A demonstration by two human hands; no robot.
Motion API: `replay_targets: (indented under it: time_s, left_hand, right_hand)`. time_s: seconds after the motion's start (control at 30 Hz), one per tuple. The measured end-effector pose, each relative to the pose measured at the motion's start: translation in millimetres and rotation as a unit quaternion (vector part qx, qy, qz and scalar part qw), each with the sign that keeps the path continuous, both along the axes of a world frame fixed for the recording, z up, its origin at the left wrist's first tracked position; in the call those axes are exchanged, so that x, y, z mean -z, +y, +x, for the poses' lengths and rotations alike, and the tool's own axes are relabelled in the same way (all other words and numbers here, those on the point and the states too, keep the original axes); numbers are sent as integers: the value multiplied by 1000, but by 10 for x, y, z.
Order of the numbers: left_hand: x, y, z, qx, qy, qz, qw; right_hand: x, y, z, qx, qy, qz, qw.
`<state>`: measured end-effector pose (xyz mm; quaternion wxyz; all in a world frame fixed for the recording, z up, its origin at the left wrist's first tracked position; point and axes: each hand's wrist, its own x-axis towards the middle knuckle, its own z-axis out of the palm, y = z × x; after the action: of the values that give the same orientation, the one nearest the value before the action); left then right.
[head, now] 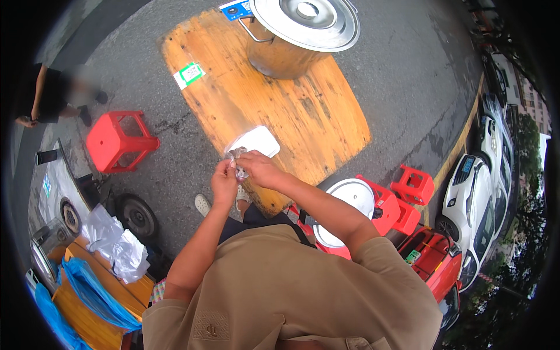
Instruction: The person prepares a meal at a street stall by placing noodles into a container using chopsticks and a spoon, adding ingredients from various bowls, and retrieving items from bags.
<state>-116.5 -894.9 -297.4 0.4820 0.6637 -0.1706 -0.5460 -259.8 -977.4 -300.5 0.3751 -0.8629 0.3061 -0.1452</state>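
A flat white container [259, 140], seemingly a takeaway box, lies on the near left edge of the wooden table [280, 107]. A transparent plastic bag [236, 153] is wrapped about it, gathered at the near end. My left hand [224, 183] pinches the bunched plastic between thumb and fingers, just off the table's edge. Close against it on the right, my right hand [261, 169] grips the same gathered film from above, fingertips touching the left thumb. The fingers hide part of the twisted plastic, and I cannot tell whether it is knotted.
A lidded metal stockpot [284, 57] stands at the table's far end. Red plastic stools [116, 142] are on the left and right. White plastic bags [116, 245] and blue bags [92, 288] hang about a cart at lower left. A person [48, 96] is at far left. Parked cars [477, 192] line the right.
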Motion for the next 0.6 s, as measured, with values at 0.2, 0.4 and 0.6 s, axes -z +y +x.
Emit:
replay_targets:
  time_s: [0.2,0.4,0.6]
  left_hand:
    - [492,-110,-56,122,-235,-45,963]
    - [354,-205,-156,182,-238,-11,954]
    - [354,-113,-202,161,-220,-11,962]
  right_hand:
    - [-135,-162,-79,168,12,134,977]
    - [743,-1012,-473,413,71,214,882]
    - [565,-1280,-519,351,89,568,739]
